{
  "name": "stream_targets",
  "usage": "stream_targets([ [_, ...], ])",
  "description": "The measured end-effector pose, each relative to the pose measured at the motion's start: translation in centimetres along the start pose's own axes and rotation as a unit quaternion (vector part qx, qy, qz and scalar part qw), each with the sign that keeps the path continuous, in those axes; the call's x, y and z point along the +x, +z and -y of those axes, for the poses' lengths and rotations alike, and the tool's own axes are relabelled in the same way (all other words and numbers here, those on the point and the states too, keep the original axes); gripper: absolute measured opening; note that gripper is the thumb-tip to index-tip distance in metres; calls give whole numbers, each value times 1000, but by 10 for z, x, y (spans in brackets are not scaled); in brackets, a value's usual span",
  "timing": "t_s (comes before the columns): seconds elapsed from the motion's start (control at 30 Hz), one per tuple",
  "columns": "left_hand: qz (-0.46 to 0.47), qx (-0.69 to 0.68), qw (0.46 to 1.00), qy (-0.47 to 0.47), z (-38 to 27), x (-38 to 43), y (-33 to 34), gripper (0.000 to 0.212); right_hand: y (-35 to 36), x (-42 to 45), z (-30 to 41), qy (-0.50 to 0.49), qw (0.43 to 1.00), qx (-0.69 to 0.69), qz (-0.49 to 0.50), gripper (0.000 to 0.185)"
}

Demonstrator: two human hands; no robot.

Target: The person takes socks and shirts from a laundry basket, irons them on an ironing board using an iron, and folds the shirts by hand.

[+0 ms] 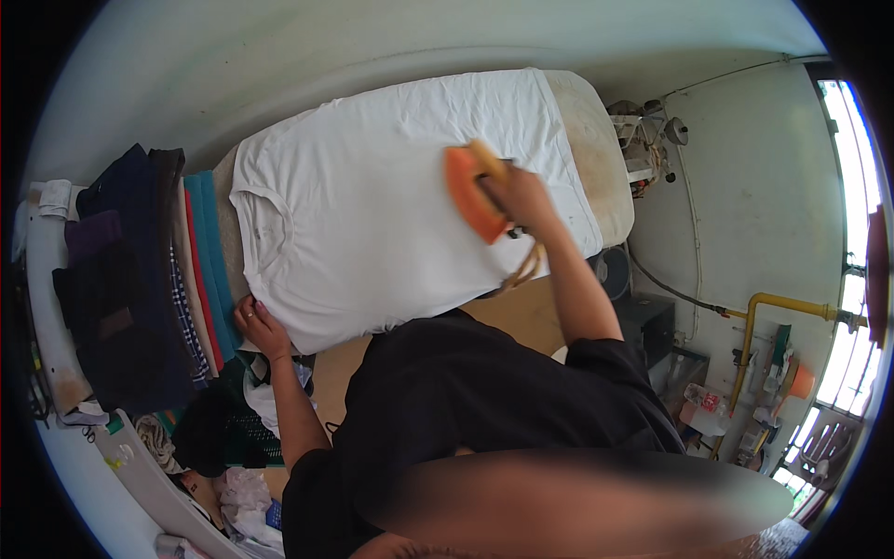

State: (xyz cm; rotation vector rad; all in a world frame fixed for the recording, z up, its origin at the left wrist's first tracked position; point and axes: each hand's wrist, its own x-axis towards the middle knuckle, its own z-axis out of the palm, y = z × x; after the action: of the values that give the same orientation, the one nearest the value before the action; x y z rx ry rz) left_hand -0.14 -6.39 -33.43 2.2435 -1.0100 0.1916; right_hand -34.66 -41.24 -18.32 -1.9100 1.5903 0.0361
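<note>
A white T-shirt (370, 209) lies spread over a padded ironing board (601, 161), its neckline towards the left and its hem towards the right. My right hand (520, 199) grips the handle of an orange clothes iron (464, 192), which is over the lower part of the shirt; the iron is slightly blurred. A tan cord (527, 269) hangs from the iron beside my wrist. My left hand (262, 327) rests with its fingers apart at the shirt's near sleeve and shoulder, next to the teal folded cloth. Creases show in the shirt along its far side and near the hem.
Folded teal garments (209, 258) and dark trousers (133, 279) are stacked left of the shirt. A green plastic basket (255, 433) holding clothes stands below them. A wall runs along the board's far side. A yellow pipe (751, 342) and a dark cabinet (646, 328) are at the right.
</note>
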Motion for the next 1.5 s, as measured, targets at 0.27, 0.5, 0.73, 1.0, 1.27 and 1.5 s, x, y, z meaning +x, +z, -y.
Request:
stream_targets([
  [0.27, 23, -36, 996, -82, 5, 19, 6, 30, -100, 37, -192, 142, 968, 70, -195, 39],
  [0.5, -9, -22, 1000, -8, -32, 127, 48, 48, -77, -1, -99, 12, 992, -12, -125, 46],
  [0.73, 3, 39, 994, -100, -22, 171, 86, 36, 49, -7, 89, -208, 967, -106, 99, 45],
  [1.0, -37, -139, 976, -161, -10, 189, 95, 18, 123, 52, 258, -321, 933, -116, 118, 44],
  [1.27, -113, -5, 991, -77, -1, 177, 107, 12, 118, 73, 257, -279, 943, -140, 113, 44],
  [1.5, -108, 2, 993, -45, 0, 178, 100, 9, 1, 96, 88, -81, 996, -29, 20, 50],
])
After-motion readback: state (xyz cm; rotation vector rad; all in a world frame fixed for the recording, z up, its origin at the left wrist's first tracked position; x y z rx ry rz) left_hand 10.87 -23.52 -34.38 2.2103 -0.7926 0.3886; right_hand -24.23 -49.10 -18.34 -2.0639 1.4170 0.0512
